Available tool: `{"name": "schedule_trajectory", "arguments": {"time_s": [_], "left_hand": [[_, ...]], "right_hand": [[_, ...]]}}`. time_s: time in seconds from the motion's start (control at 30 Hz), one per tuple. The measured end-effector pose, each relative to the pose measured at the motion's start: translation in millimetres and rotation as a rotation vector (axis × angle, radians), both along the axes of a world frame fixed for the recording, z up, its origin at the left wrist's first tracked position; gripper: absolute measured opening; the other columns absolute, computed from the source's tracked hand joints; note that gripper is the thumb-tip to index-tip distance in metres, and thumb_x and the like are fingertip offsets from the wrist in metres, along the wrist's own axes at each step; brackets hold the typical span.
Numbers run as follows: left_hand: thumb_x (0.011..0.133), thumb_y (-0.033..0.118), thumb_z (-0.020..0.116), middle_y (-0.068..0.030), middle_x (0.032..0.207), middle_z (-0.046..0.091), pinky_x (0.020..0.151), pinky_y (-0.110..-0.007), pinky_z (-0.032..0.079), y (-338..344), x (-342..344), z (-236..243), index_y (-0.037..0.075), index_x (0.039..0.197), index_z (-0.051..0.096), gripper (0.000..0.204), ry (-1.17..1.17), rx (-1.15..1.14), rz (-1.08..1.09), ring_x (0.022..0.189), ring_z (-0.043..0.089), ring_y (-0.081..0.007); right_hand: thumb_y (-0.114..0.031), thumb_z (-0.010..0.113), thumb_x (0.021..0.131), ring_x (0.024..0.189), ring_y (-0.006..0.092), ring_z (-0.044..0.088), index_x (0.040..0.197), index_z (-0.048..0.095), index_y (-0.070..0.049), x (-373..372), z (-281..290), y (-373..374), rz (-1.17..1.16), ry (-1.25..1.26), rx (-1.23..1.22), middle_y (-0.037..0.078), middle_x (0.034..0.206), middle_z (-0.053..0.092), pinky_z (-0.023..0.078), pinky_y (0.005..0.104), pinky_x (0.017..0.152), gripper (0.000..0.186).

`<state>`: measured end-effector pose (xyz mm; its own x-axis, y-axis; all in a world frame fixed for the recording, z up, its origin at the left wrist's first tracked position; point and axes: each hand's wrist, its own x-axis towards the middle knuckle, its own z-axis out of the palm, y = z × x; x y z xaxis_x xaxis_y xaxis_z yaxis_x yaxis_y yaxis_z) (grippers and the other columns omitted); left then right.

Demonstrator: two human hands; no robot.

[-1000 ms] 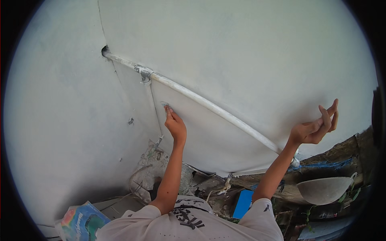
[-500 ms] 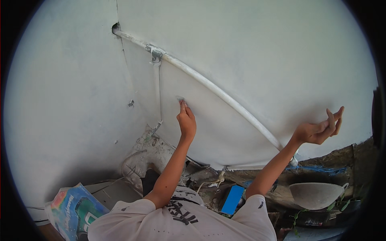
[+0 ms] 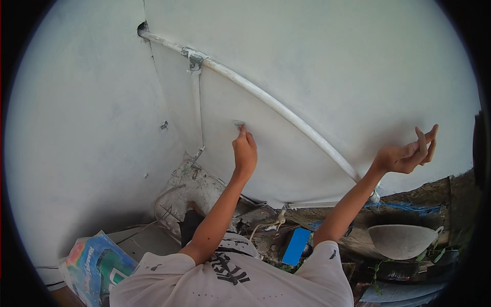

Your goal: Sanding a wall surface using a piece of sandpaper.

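Pale wall (image 3: 327, 66) — white pipe (image 3: 271, 102) aslant

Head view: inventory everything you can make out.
walls: 2, off-white, meeting at left
long pipe: 1, white, along right wall
tee fitting: 1, grey, on long pipe
branch pipe: 1, white, below tee
hole: 1, dark, wall corner
printed bag: 1, multicoloured, lower left
rectangular panel: 1, blue, bottom centre
strands: several, blue, lower right
bowl-shaped pan: 1, grey, lower right
leaves: several, green, beside pan
small blade: 1, grey, in left hand
T-shirt: 1, white, bottom
left hand: 1, bare, centre
right hand: 1, empty, far right
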<state>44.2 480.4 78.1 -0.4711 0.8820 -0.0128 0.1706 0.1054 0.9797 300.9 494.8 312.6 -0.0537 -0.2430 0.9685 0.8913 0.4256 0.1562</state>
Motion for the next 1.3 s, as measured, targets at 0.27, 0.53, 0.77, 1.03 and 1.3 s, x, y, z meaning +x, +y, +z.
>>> {"name": "schedule_trajectory", "arguments": {"time_s": [0.27, 0.53, 0.77, 1.03, 1.3], "left_hand": [[0.094, -0.001, 0.056, -0.0337, 0.129, 0.057, 0.088, -0.047, 0.058, -3, 32, -40, -0.015, 0.134, 0.048, 0.043, 0.657, 0.418, 0.096, 0.127, 0.046, -0.0516], [0.096, 0.000, 0.053, -0.0353, 0.126, 0.057, 0.094, -0.046, 0.055, -1, 38, -42, -0.016, 0.131, 0.049, 0.039, 0.534, 0.393, 0.093, 0.125, 0.048, -0.0511], [0.098, 0.001, 0.046, -0.0407, 0.125, 0.054, 0.108, -0.048, 0.045, 1, 33, -31, -0.021, 0.129, 0.046, 0.038, 0.367, 0.188, 0.014, 0.124, 0.049, -0.0516], [0.100, 0.004, 0.046, -0.0413, 0.106, 0.060, 0.086, -0.049, 0.054, 0, 28, -10, -0.019, 0.124, 0.048, 0.033, 0.039, 0.056, -0.072, 0.099, 0.063, -0.0507], [0.102, 0.007, 0.043, -0.0397, 0.090, 0.061, 0.070, -0.050, 0.054, 9, 25, -34, -0.019, 0.121, 0.049, 0.033, 0.458, 0.140, 0.040, 0.078, 0.068, -0.0466]], "right_hand": [[-0.026, 0.029, 0.107, 0.135, 0.0303, 0.044, 0.107, 0.060, 0.004, 0, 0, -2, -0.056, -0.014, -0.024, 0.022, 0.130, 0.049, 0.048, 0.0446, 0.106, 0.043], [-0.027, 0.029, 0.107, 0.129, 0.0276, 0.046, 0.106, 0.060, 0.003, 2, 1, -1, -0.142, -0.027, 0.023, 0.018, 0.116, 0.066, 0.046, 0.0428, 0.105, 0.043], [-0.026, 0.030, 0.107, 0.128, 0.0257, 0.043, 0.103, 0.062, -0.002, -6, 0, 3, -0.058, -0.002, 0.032, 0.016, 0.125, 0.067, 0.041, 0.0382, 0.105, 0.041], [-0.030, 0.029, 0.107, 0.125, 0.0251, 0.045, 0.102, 0.062, 0.000, -1, 0, 3, -0.107, -0.006, 0.032, 0.018, 0.122, 0.067, 0.043, 0.0398, 0.105, 0.045], [-0.030, 0.031, 0.107, 0.124, 0.0251, 0.048, 0.100, 0.063, -0.002, -6, 1, 4, -0.093, 0.032, 0.039, 0.018, 0.123, 0.067, 0.041, 0.0400, 0.105, 0.044]]}}
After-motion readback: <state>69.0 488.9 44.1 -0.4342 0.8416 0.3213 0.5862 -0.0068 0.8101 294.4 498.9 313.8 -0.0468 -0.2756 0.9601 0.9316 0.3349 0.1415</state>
